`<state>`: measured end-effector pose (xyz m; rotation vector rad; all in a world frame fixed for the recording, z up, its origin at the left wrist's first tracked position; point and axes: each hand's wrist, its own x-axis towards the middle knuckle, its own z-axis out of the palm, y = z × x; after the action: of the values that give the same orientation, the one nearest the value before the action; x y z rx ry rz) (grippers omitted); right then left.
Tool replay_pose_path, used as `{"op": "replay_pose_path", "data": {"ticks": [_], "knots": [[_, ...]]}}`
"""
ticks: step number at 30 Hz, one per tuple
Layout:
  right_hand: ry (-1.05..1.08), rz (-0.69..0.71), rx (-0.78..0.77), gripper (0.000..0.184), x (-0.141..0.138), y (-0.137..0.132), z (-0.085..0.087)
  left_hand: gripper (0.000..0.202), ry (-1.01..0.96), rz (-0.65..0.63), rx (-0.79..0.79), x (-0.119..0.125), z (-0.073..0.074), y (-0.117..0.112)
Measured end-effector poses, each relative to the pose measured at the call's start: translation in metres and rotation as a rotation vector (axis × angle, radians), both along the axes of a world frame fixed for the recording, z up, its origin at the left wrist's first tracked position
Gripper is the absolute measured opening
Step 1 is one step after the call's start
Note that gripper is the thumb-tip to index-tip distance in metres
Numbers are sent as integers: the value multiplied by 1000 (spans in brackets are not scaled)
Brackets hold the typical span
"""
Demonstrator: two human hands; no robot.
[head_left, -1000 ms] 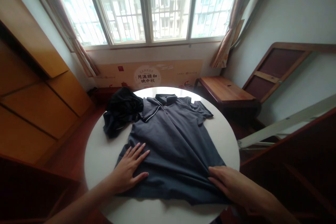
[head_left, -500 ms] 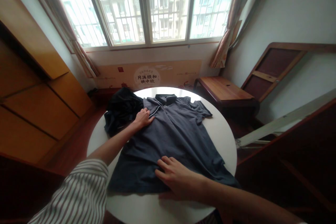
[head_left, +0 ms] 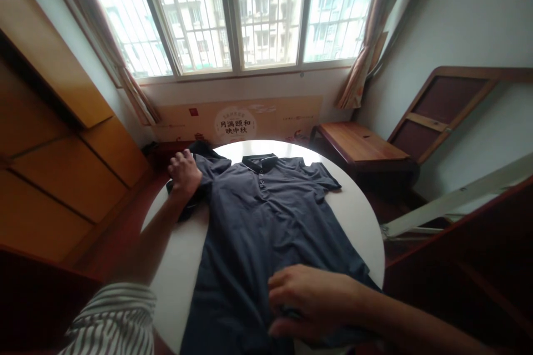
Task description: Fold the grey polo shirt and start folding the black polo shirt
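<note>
A dark grey polo shirt (head_left: 254, 233) lies face up across a round white table (head_left: 166, 266), its black collar toward the window. My left hand (head_left: 185, 173) is closed on the shirt's left-side sleeve, which is drawn out to the left. Beneath and behind that hand is a black heap of cloth (head_left: 203, 150), mostly covered now. Near the front of the table, my right hand (head_left: 312, 299) is closed on a bunch of the shirt's lower part. Fabric shows between its thumb and fingers. The hem runs out of view at the bottom.
A low wooden table (head_left: 362, 144) stands beyond on the right, with a wood-framed panel (head_left: 441, 105) against the wall. Wooden cabinets (head_left: 75, 177) line the left. A white metal bar (head_left: 458, 199) slants at the right, close to the table's edge.
My left hand has moved left, spreading the sleeve over the black heap. My right hand has come nearer and closed on the shirt, whose lower part is pulled toward me.
</note>
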<state>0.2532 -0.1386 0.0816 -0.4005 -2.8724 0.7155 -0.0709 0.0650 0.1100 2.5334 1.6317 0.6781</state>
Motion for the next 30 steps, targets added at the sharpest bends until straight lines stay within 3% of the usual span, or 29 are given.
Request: {"op": "replay_pose_path", "data": {"ticks": [3, 6, 8, 11, 16, 23, 27, 30], "knots": [[24, -302, 17, 29, 1, 75, -2, 31, 66, 166, 4, 41, -19, 0], [-127, -706, 95, 30, -5, 159, -16, 32, 167, 135, -140, 93, -52, 18], [-180, -825, 102, 45, -9, 202, -31, 36, 213, 141, -224, 118, -74, 35], [-243, -930, 89, 60, -9, 243, -55, 56, 235, 193, -273, 132, -99, 63], [-313, -998, 80, 62, 0, 283, -75, 64, 240, 198, -293, 128, -112, 104], [-355, -974, 95, 60, 14, 325, -73, 71, 240, 208, -282, 131, -119, 144], [-343, -979, 118, 59, 12, 324, -68, 73, 237, 207, -252, 130, -123, 149], [-327, -995, 140, 62, -1, 299, -68, 72, 232, 208, -241, 129, -125, 149]]}}
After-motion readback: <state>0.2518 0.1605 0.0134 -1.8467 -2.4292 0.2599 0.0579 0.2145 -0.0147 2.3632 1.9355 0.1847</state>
